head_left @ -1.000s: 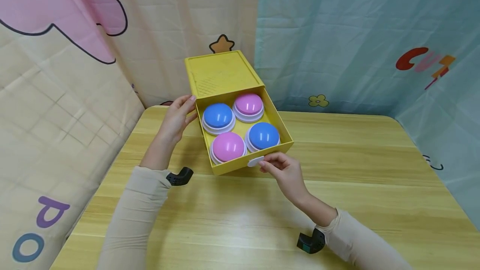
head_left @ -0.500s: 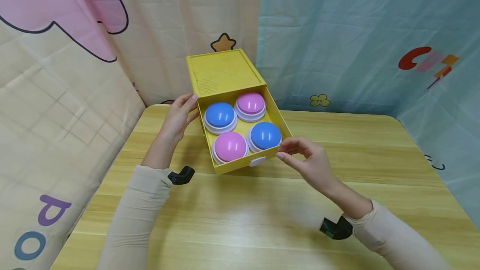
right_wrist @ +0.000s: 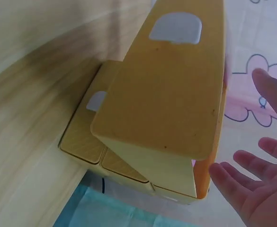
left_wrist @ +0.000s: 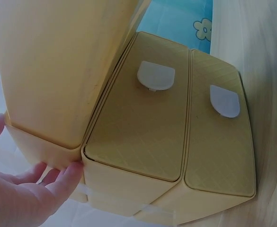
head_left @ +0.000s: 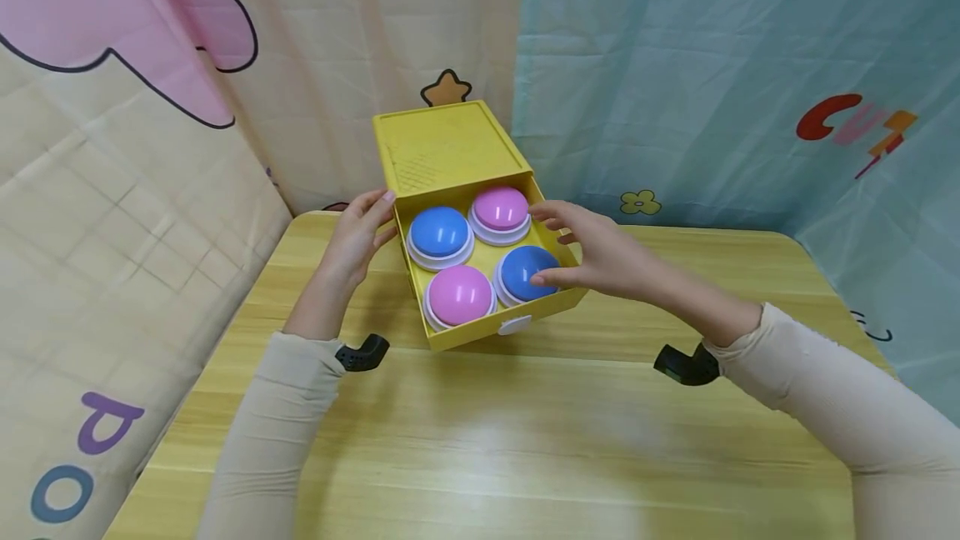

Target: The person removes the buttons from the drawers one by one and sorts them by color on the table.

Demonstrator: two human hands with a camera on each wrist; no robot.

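Observation:
A yellow drawer cabinet [head_left: 450, 144] stands on the table, its top drawer [head_left: 555, 223] pulled out. Inside sit dome-shaped push buttons on white bases: a blue one [head_left: 438, 232] and a pink one [head_left: 501, 208] at the back, a pink one [head_left: 460, 295] and a blue one [head_left: 525, 265] in front. My left hand [head_left: 352, 242] rests on the cabinet's left side, thumb near its top edge, fingers against the side wall. Over the drawer's right wall hovers my right hand [head_left: 600, 252], fingers spread, thumb over the front blue button, fingertips beside the back pink one.
Two lower drawers [left_wrist: 138, 113] with white tabs are closed beneath. The pulled-out drawer's front [right_wrist: 166, 94] juts over the table [head_left: 480, 440]. Printed curtains [head_left: 675, 65] hang behind and at the sides. Each wrist wears a black camera [head_left: 686, 363].
My right hand has let go of the drawer's white tab and moved right, then up and back over the drawer's right side. The left hand and drawer have stayed put.

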